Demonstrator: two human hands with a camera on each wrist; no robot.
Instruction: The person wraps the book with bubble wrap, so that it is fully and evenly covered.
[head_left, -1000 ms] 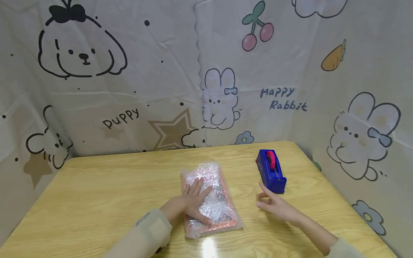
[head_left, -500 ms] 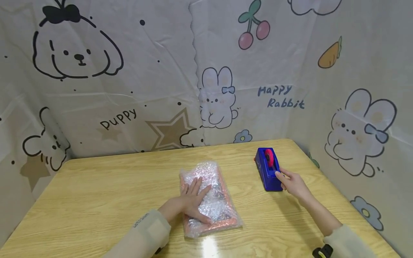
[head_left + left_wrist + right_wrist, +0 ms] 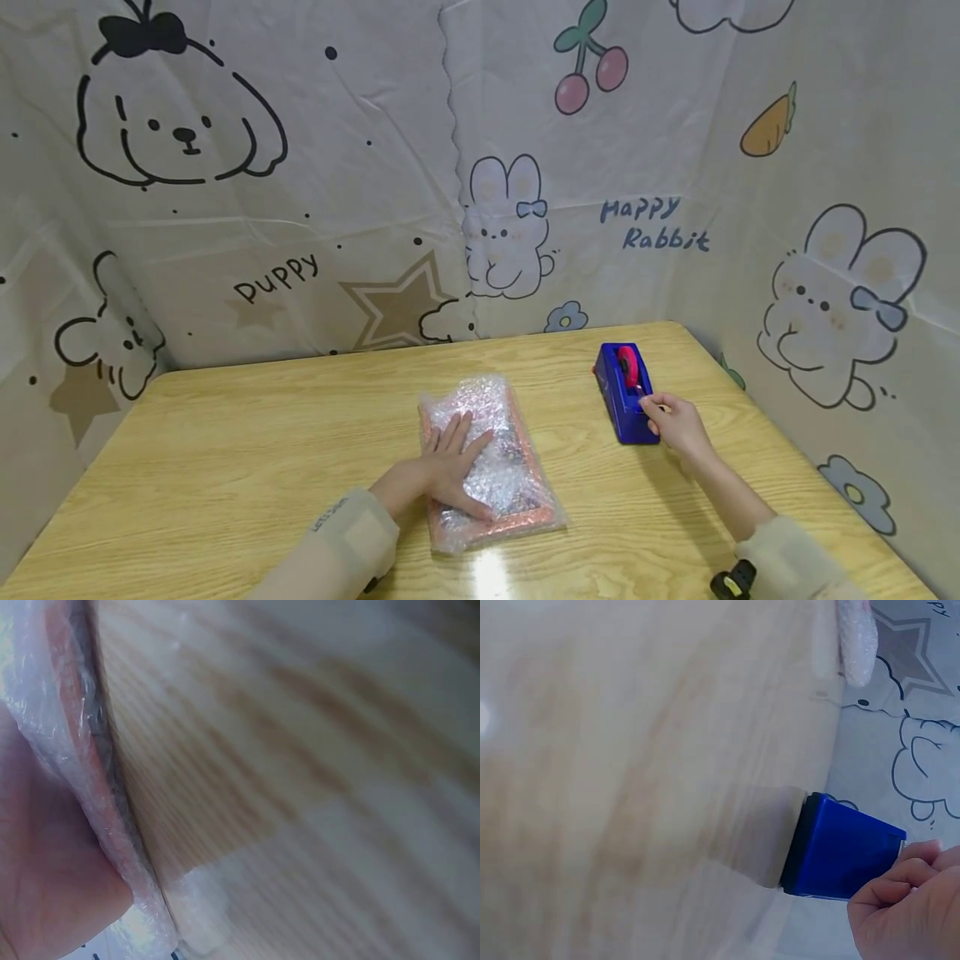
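A framed flat item in bubble wrap (image 3: pixel 517 467), with an orange-pink border showing through, lies on the table. My left hand (image 3: pixel 453 483) rests flat on it with the fingers spread; in the left wrist view the hand (image 3: pixel 56 855) lies along the wrapped edge (image 3: pixel 82 735). To the right stands a blue tape dispenser (image 3: pixel 618 408) with a red-cored tape roll (image 3: pixel 630 367). My right hand (image 3: pixel 681 429) is at its near end, thumb and finger pinching the tape's end there. The tape itself is hardly visible. In the right wrist view the curled fingers (image 3: pixel 889 892) sit against the dispenser's end.
The wood-grain table (image 3: pixel 247 467) carries both things. Patterned cloth (image 3: pixel 375 167) hangs behind it and along both sides. The wrapped item lies left of the dispenser with a gap of tabletop between them.
My right hand has gone from beside the dispenser's near end to its front edge, and its fingers have closed in a pinch there. The left hand stays on the bubble wrap.
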